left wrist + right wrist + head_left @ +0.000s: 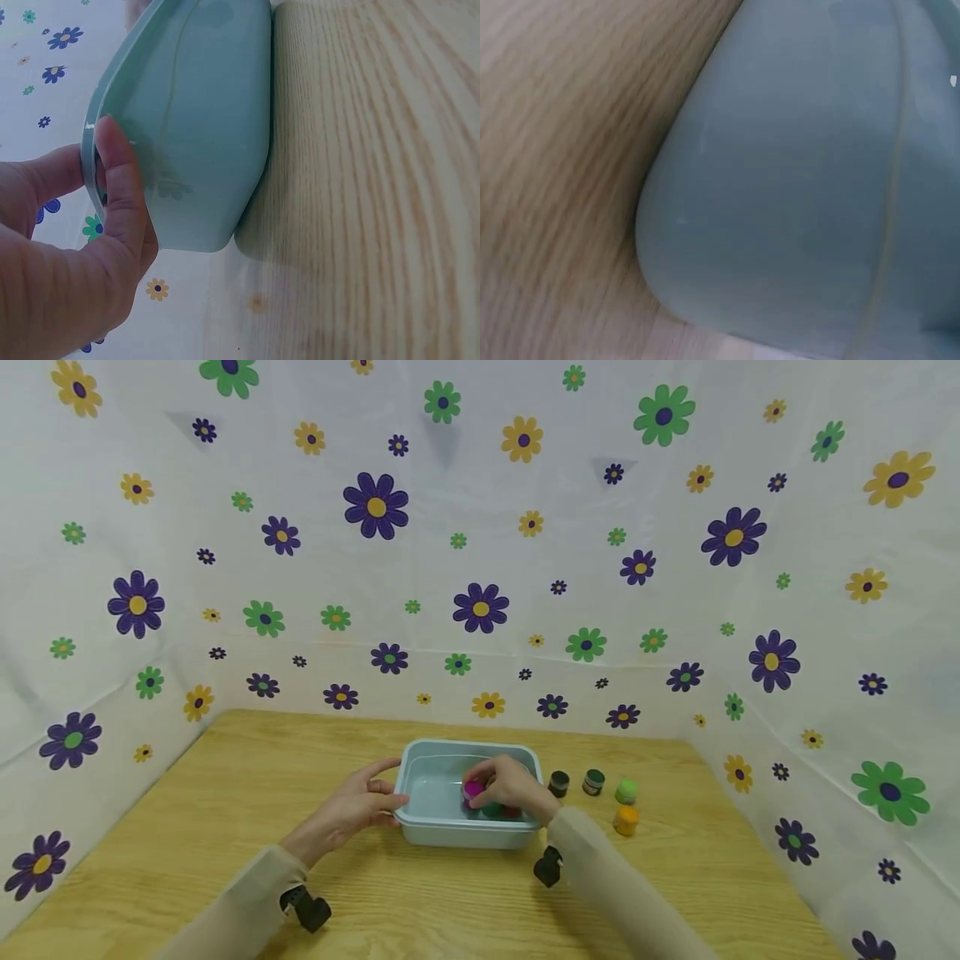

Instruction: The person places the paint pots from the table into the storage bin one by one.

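Note:
A pale blue plastic bin (465, 837) sits on the wooden table. My left hand (348, 806) grips its left rim, thumb on one side and fingers on the other, as the left wrist view also shows on the bin wall (202, 142). Reaching over the right side, my right hand (513, 783) pinches a small magenta paint jar (473, 791) inside the bin. Beneath that hand, a green jar (492, 810) and a red one (512, 812) are partly hidden. In the right wrist view only the bin's outer wall (780, 180) shows, without the hand.
Right of the bin stand two dark-lidded jars (558, 783), a light green jar (626, 791) and an orange jar (626, 820). A white flower-patterned sheet (480, 560) walls the table (420, 902) at the back and sides.

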A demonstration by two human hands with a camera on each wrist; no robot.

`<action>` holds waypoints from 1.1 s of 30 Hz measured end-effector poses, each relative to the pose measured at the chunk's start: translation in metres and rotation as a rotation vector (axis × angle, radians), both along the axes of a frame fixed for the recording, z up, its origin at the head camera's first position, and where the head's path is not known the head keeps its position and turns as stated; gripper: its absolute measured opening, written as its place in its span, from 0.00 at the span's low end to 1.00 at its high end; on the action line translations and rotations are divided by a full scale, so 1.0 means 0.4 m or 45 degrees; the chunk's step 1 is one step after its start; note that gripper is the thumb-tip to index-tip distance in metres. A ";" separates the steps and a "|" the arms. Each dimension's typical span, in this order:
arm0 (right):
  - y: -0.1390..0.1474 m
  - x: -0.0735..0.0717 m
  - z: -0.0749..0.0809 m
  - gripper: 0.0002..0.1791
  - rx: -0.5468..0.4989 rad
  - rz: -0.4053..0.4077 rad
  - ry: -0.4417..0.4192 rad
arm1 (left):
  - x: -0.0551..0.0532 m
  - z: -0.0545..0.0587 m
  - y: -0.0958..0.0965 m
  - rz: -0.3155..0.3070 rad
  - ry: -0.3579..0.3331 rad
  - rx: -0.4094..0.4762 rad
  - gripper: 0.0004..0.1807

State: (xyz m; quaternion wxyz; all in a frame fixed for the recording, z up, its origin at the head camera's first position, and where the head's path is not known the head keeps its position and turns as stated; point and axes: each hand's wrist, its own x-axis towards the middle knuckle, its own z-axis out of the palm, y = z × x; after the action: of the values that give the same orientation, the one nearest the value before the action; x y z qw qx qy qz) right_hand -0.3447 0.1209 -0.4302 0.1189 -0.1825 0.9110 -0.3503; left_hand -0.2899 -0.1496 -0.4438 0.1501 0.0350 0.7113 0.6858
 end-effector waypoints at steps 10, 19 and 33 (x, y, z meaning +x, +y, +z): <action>0.000 -0.008 0.001 0.19 0.002 -0.009 0.008 | -0.003 0.010 0.005 0.014 -0.013 0.000 0.42; -0.004 -0.005 -0.002 0.17 0.022 0.004 0.001 | -0.002 0.009 0.005 0.001 -0.016 0.003 0.42; 0.015 0.000 0.009 0.16 -0.043 0.094 0.041 | -0.002 -0.001 0.009 0.011 -0.002 -0.003 0.41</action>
State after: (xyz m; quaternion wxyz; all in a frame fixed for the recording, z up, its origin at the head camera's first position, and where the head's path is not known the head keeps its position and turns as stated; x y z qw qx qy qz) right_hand -0.3446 0.1270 -0.4265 0.1138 -0.2235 0.8994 -0.3579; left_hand -0.2909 -0.1462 -0.4442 0.1477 0.0315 0.7122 0.6856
